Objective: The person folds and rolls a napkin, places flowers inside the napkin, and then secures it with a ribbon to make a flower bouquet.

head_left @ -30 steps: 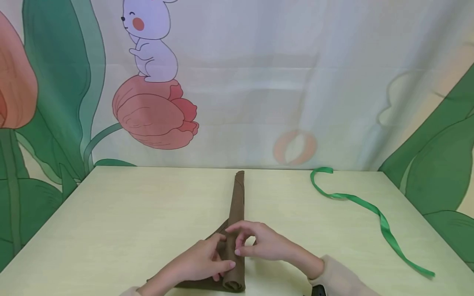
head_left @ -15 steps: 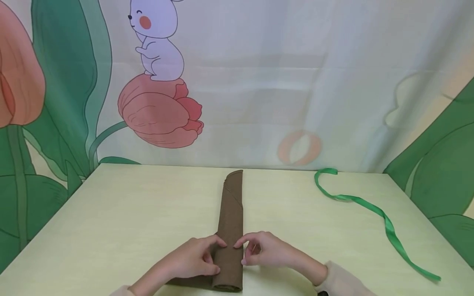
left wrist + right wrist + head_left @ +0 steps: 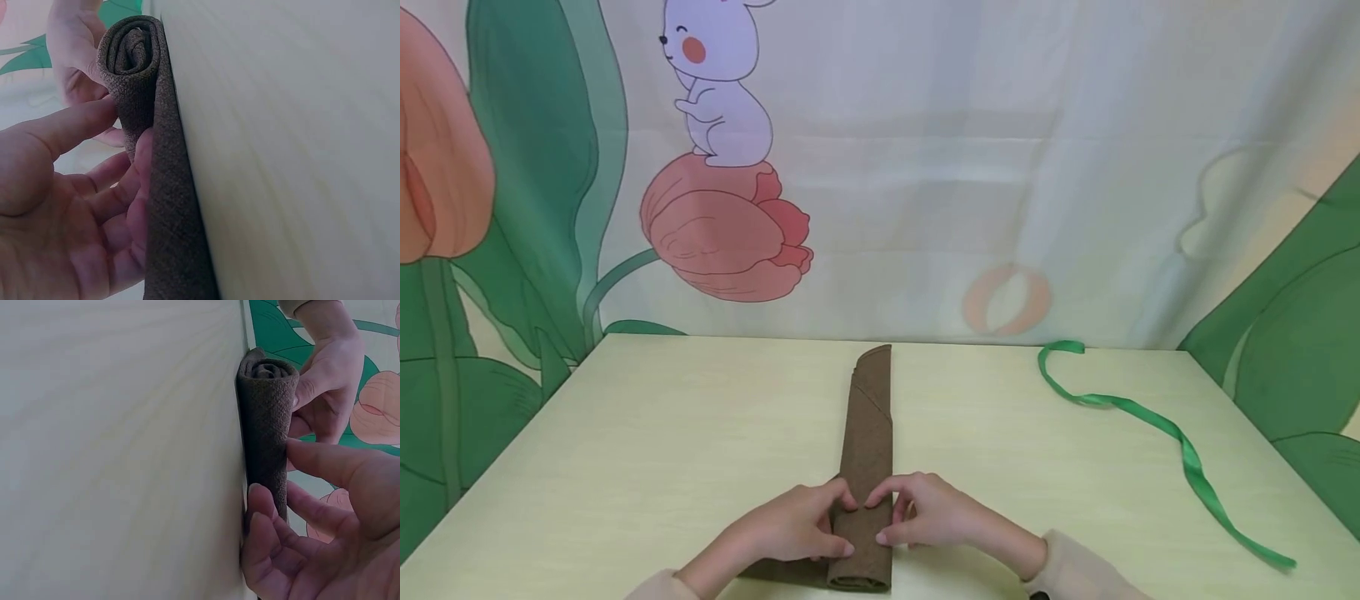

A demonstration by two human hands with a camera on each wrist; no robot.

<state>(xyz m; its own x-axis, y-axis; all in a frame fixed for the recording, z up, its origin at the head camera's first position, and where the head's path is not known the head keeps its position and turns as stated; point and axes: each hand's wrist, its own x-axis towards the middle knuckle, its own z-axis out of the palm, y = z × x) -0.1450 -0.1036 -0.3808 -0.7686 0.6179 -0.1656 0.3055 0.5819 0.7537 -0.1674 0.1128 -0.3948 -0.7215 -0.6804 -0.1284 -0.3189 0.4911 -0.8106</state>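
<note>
A brown cloth [image 3: 868, 450], rolled into a long, flattened tube, lies front to back along the middle of the table. From its near left side a flat, unrolled part [image 3: 786, 572] sticks out. My left hand [image 3: 797, 521] grips the roll's left side. In the left wrist view its thumb presses the roll [image 3: 130, 56], while the other fingers tuck between roll and flat layer. On the right side my right hand [image 3: 936, 512] holds the roll, thumb and forefinger on top. The right wrist view shows its other fingers [image 3: 262, 519] low beside the roll, near the tabletop.
A green ribbon [image 3: 1195, 475] lies in a loose curve on the right part of the pale table [image 3: 662, 433]. Behind the table hangs a printed curtain [image 3: 910, 183] with a rabbit and tulips.
The roll now looks wider and flatter, and less flat cloth shows at its left. My right hand has shifted from over the roll to its right side. The ribbon keeps its place.
</note>
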